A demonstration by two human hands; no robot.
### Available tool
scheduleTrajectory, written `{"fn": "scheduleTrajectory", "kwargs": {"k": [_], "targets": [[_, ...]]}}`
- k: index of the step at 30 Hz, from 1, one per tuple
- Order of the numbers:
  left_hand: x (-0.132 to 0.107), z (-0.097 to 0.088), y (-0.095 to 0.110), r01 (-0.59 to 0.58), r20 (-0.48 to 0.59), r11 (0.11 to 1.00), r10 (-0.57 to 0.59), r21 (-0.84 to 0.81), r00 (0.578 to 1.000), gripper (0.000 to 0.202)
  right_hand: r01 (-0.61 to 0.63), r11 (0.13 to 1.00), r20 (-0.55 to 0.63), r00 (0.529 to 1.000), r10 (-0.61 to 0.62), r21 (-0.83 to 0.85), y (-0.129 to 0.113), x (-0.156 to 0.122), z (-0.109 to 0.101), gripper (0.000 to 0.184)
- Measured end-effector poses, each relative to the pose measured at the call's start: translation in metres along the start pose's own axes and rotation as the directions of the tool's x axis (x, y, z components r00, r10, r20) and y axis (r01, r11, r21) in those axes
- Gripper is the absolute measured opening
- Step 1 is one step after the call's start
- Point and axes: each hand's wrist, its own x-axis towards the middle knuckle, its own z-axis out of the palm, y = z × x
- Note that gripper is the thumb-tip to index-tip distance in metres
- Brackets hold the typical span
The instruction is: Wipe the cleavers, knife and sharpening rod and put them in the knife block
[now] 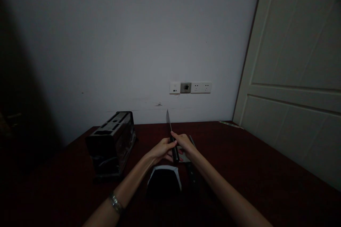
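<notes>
Both of my hands are on a kitchen knife (175, 153) with a black handle, held above the table with its blade pointing away from me and up. My left hand (163, 149) grips the handle from the left, thumb on top. My right hand (185, 144) closes on the handle from the right, near the blade. Under my right wrist lies a wide-bladed cleaver (192, 173) with a dark handle, partly hidden by my arm. Another thin blade tip (193, 141) shows just beyond that wrist. Close below my hands sits a dark object with a pale rim (164, 181).
A black knife block (112, 145) with slots in its top, partly wrapped in clear plastic, stands on the left of the dark red table (239, 163). Behind the table rises a wall with sockets (201, 87). A pale door (290, 78) is at right.
</notes>
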Motion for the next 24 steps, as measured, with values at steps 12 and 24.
{"fn": "scheduleTrajectory", "kwargs": {"k": [12, 24], "targets": [[0.008, 0.009, -0.006, -0.024, -0.184, 0.999, 0.017, -0.034, 0.983, 0.053, -0.045, 0.981, -0.076, 0.995, 0.061, 0.189, -0.005, -0.006, -0.001, 0.039], [0.009, 0.018, -0.001, -0.003, -0.211, 0.991, 0.030, 0.131, 0.977, 0.044, -0.112, 0.928, -0.042, 0.990, 0.136, 0.355, -0.009, 0.004, -0.010, 0.036]]}}
